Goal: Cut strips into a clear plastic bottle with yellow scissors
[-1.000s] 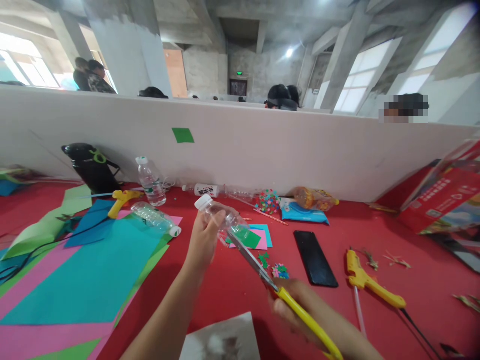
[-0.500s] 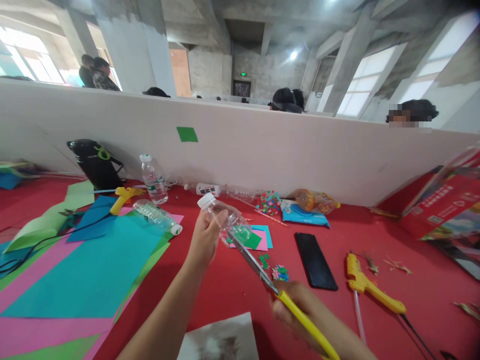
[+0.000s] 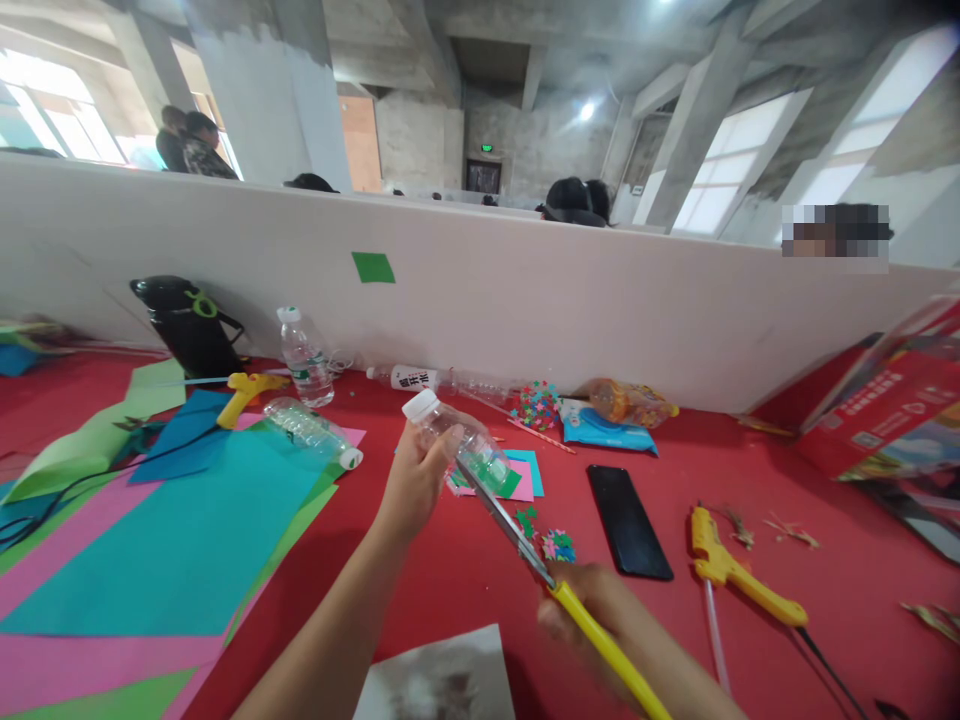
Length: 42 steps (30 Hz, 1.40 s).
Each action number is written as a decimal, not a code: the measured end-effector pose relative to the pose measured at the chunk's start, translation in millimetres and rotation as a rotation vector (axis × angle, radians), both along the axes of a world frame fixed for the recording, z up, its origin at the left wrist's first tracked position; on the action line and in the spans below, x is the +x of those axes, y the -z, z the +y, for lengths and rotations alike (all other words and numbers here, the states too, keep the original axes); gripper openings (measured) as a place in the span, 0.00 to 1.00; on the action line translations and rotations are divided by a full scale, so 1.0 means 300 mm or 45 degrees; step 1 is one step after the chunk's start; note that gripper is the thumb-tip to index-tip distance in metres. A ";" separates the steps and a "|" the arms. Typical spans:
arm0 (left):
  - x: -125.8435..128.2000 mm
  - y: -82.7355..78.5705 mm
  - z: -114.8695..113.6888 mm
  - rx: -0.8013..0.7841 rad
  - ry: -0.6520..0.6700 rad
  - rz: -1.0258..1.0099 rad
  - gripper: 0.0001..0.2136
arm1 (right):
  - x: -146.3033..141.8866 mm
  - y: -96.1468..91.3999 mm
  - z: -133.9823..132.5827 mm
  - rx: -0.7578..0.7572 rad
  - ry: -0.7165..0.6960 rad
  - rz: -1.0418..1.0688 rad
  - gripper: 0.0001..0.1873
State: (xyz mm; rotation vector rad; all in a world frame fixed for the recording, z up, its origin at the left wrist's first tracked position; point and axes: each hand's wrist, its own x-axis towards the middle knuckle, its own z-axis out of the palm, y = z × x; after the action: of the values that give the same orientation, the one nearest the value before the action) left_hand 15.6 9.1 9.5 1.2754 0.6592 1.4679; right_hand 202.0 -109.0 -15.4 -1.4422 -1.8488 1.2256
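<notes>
1. Fingers of your left hand (image 3: 412, 484) are wrapped around a clear capped bottle (image 3: 480, 438), raised and tilted above the middle of the red worktop (image 3: 450, 595); fingers of your right hand (image 3: 596, 588) grip the yellow-handled scissors (image 3: 576, 612).
2. At your far left, a black flask (image 3: 187, 330) stands against the white partition (image 3: 465, 290), with coloured sheets (image 3: 172, 560) spread nearer you.
3. Next come a yellow glue gun (image 3: 244, 398), an upright water bottle (image 3: 306, 365) and, just in front, a lying bottle (image 3: 309, 430).
4. In the centre, your scissor blades reach the held bottle's lower side; you cannot tell whether they cut into it.
5. Beyond and right of that bottle lie a pile of small stars (image 3: 535, 404) and a blue packet (image 3: 607, 430).
6. Right of your scissors lies a black phone (image 3: 628, 520), then a second glue gun (image 3: 731, 570).
7. At your far right stands a red box (image 3: 885, 400).
</notes>
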 end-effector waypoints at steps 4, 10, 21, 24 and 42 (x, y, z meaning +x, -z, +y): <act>0.007 0.005 -0.003 0.024 -0.055 0.102 0.04 | 0.003 -0.025 -0.011 -0.086 -0.013 0.056 0.17; 0.021 0.004 -0.012 0.023 -0.060 0.171 0.08 | 0.007 -0.040 -0.022 -0.208 0.007 0.181 0.24; 0.005 0.011 -0.008 0.090 -0.113 0.280 0.07 | 0.015 -0.015 0.014 0.070 -0.040 0.082 0.31; 0.013 0.016 -0.012 0.117 -0.031 0.306 0.06 | 0.015 -0.027 0.000 -0.015 -0.017 0.132 0.30; 0.039 0.007 -0.032 0.139 -0.054 0.273 0.05 | 0.020 -0.048 -0.015 -0.162 -0.019 0.239 0.32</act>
State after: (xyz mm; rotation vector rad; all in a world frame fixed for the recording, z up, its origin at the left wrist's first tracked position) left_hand 27.1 -0.4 7.3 1.5260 0.7589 1.4298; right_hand 207.9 -113.5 -1.0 -1.3298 -1.6851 1.4562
